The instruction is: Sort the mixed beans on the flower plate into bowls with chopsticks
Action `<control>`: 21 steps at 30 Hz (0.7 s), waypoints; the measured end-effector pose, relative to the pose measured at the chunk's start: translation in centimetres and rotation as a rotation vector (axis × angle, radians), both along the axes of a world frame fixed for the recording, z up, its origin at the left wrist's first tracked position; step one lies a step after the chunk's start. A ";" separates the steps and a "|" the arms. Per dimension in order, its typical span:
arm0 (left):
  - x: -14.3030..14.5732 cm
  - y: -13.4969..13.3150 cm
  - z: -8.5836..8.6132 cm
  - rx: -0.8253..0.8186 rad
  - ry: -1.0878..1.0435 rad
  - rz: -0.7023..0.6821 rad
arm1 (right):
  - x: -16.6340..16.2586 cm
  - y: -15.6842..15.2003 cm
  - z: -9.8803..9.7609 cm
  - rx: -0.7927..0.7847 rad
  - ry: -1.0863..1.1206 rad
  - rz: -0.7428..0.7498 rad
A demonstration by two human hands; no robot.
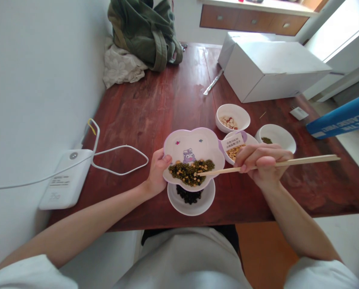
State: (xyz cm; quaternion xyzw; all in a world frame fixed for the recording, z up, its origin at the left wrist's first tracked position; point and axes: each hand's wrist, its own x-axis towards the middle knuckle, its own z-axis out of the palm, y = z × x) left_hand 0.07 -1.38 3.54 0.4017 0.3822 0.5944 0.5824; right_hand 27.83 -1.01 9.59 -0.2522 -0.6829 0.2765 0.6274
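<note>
My left hand [158, 173] grips the left rim of a flower-shaped plate [179, 142] with a lilac edge and a cartoon figure. Mixed beans [191, 173], green, dark and yellow, are gathered toward its near side. In my right hand [265, 161] is a pair of chopsticks [306, 160], their tips among the beans. Below the plate's near edge, partly covered by it, stands a white bowl [208, 200] of black beans [189, 195]. Behind the plate's labelled handle [234, 140] sits a bowl of yellow beans [234, 152], partly hidden by my right hand.
Beyond are a white bowl [238, 112] with pale and reddish pieces and another bowl [283, 138] with green beans. A white box [276, 66], a green bag [146, 32] and a blue object [345, 116] stand farther out. At left lie a power bank [66, 180] and cable [128, 146].
</note>
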 end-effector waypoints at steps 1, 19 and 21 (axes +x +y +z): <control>0.0 0.0 0.0 -0.007 0.004 0.001 | 0.1 0.0 0.1 -0.003 -0.001 -0.012; 0.0 -0.1 0.2 -0.005 -0.012 -0.058 | -0.7 -0.2 -0.2 -0.114 -0.072 0.123; 0.0 -0.1 0.2 -0.006 -0.002 -0.049 | -0.7 -0.1 -0.4 -0.108 -0.067 0.141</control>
